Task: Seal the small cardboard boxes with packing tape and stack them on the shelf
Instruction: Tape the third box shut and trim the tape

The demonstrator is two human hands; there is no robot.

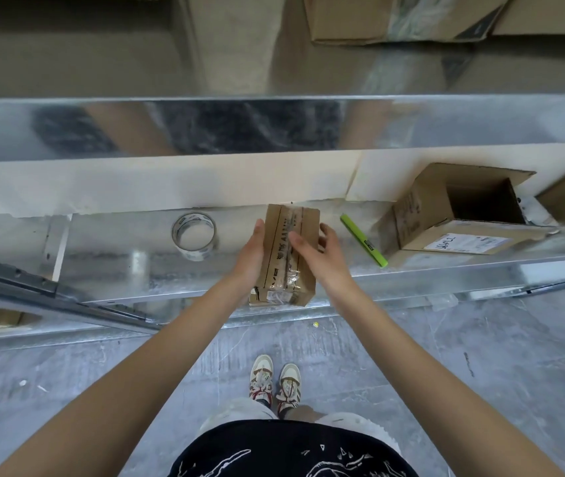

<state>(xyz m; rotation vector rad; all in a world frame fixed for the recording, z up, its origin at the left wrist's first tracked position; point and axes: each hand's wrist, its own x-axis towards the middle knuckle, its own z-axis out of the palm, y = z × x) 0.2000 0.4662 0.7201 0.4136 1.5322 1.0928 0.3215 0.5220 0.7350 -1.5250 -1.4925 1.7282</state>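
A small cardboard box [277, 249] with clear tape along its top seam sits at the front edge of the metal shelf [109, 270]. My left hand [252, 256] lies flat against the box's left side with straight fingers. My right hand [319, 251] holds the right side, thumb across the taped top and fingers curled round the far edge. A roll of clear packing tape [194, 237] stands on the shelf left of the box.
A green utility knife [363, 241] lies to the right of the box. An open cardboard box [456, 215] with a white label rests on its side further right. More cartons [394, 18] sit on the upper level. My shoes [276, 382] stand on the concrete floor.
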